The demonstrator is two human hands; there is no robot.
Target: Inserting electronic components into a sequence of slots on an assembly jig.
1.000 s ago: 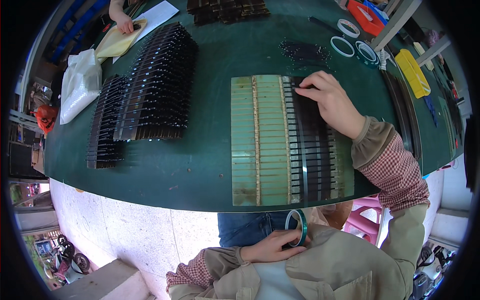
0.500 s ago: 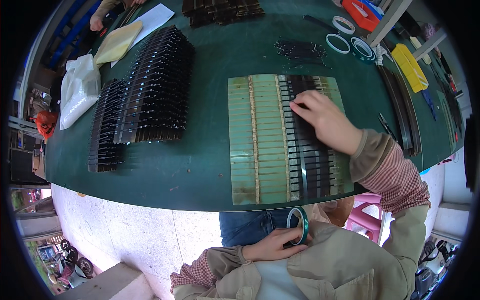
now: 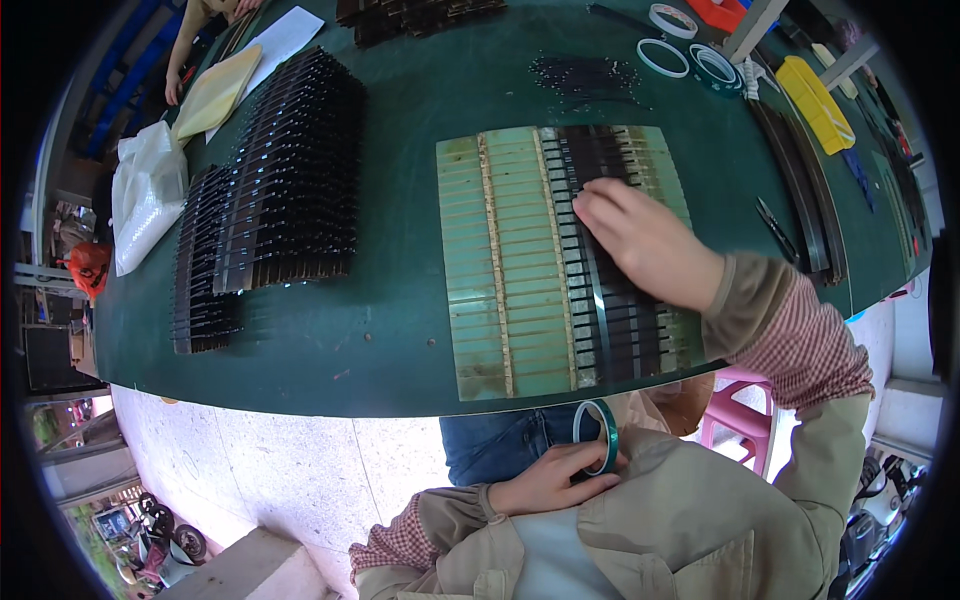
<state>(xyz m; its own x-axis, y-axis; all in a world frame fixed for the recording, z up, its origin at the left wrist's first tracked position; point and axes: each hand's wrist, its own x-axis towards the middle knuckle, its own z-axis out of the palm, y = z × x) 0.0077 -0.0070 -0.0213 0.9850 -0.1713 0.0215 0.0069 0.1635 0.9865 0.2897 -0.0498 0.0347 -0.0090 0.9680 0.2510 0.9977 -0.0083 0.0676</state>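
My left hand point(image 3: 552, 480) is closed around a roll of green tape point(image 3: 611, 440), held low in front of my body beyond the table's near edge. My right hand point(image 3: 640, 235) rests on a row of dark flat pieces with thin black leads point(image 3: 625, 340), its fingers bent and held together. Whatever lies under those fingertips is hidden. A narrow shiny strip point(image 3: 601, 310) runs lengthwise over the dark pieces and passes beneath the hand. These pieces lie side by side on a pale green slotted board point(image 3: 470, 290), which has two lengthwise ridges.
Stacks of similar dark pieces point(image 3: 300, 170) stand left, near a white plastic bag point(image 3: 145, 200). Loose black leaded parts point(image 3: 585, 78), tape rolls point(image 3: 662, 58), pliers-like tool point(image 3: 776, 228) and a yellow bin point(image 3: 812, 105) lie beyond and right. Another person's hand point(image 3: 174, 87) is far left.
My right hand has slid slightly toward me along the dark pieces. My left hand keeps the tape roll in about the same place. The whole view has shifted a little.
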